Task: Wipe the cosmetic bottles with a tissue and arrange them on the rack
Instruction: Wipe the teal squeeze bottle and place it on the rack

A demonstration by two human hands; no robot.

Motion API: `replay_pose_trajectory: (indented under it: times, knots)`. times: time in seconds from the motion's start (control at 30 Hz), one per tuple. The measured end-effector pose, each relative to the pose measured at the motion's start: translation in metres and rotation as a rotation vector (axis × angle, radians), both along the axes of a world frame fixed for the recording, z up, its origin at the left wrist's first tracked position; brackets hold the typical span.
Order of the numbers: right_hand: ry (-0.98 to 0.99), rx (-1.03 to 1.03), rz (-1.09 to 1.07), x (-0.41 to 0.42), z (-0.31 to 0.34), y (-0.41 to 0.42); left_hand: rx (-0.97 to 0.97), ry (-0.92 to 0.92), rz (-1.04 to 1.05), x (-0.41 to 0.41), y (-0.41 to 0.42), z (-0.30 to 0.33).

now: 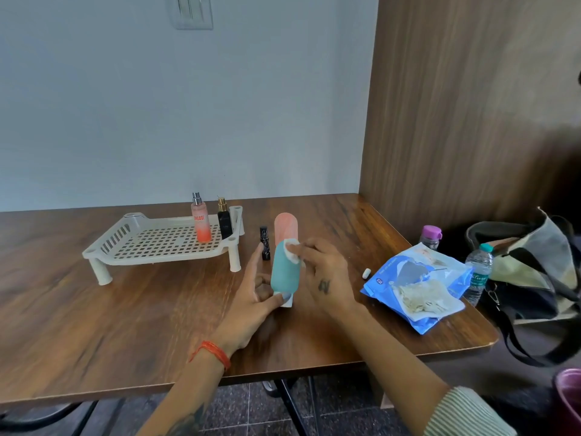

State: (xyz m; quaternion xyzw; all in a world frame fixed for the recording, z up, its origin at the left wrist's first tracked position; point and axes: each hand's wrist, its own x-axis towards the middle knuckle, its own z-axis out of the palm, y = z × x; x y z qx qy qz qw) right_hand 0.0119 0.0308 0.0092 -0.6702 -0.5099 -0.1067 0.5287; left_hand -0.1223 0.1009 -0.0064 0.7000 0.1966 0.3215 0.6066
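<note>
My left hand (251,297) grips a teal squeeze bottle (283,272) near its white cap, holding it upright just above the table. My right hand (323,272) presses a white tissue (293,251) against the bottle's upper end. Behind it stands a peach squeeze bottle (285,226), with a thin black tube (264,242) to its left. The cream perforated rack (151,243) sits at the table's back left. An orange-pink spray bottle (201,220) and a small black perfume bottle (224,220) stand on the rack's right end.
A blue tissue pack (415,284) with crumpled tissues lies at the right. A small white cap (366,273) lies beside it. A purple-capped bottle (430,236), a clear water bottle (478,272) and a bag (534,272) crowd the right edge. A wooden panel (471,105) walls the right side.
</note>
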Motion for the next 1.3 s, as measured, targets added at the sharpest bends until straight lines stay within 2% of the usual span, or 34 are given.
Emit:
replay_pose_trajectory:
  times: [0.13,0.27,0.4,0.57,0.73,0.83,0.9,1.0,1.1,1.17,1.2,1.3]
  knots:
    - [-0.174,0.0,-0.004,-0.025,-0.025,-0.013,-0.111,-0.039,0.007,-0.001,0.002,0.001]
    - [-0.075,0.044,0.023,-0.018,-0.028,-0.022,-0.178,-0.028,-0.009,0.0,0.001,0.001]
    - [-0.039,0.073,-0.006,-0.016,-0.026,-0.018,-0.359,-0.083,-0.039,0.001,0.001,0.003]
    - [-0.266,0.058,0.044,-0.024,-0.03,-0.025,-0.475,-0.09,-0.056,-0.003,0.002,0.008]
    - [-0.684,-0.009,0.094,-0.033,-0.033,-0.027,-0.61,-0.112,-0.061,-0.007,0.004,0.01]
    - [-0.722,0.003,0.077,-0.032,-0.033,-0.027,-0.645,-0.117,-0.072,-0.008,0.004,0.01]
    - [-0.586,0.056,0.076,-0.03,-0.033,-0.027,-0.647,-0.132,-0.074,-0.008,0.006,0.01]
    - [-0.129,0.165,0.037,-0.037,-0.027,-0.027,-0.611,-0.165,-0.074,-0.006,0.007,0.01]
    - [0.593,0.134,-0.018,-0.057,-0.014,-0.026,-0.53,-0.188,-0.084,-0.006,0.005,0.012]
    - [1.192,0.162,0.189,-0.066,-0.008,-0.022,-0.469,-0.208,-0.083,-0.006,0.004,0.013]
    - [1.432,0.2,0.295,-0.069,-0.005,-0.02,-0.445,-0.221,-0.075,-0.006,0.003,0.014]
    - [1.84,0.306,0.46,-0.07,0.004,-0.014,-0.383,-0.247,-0.052,-0.006,0.002,0.013]
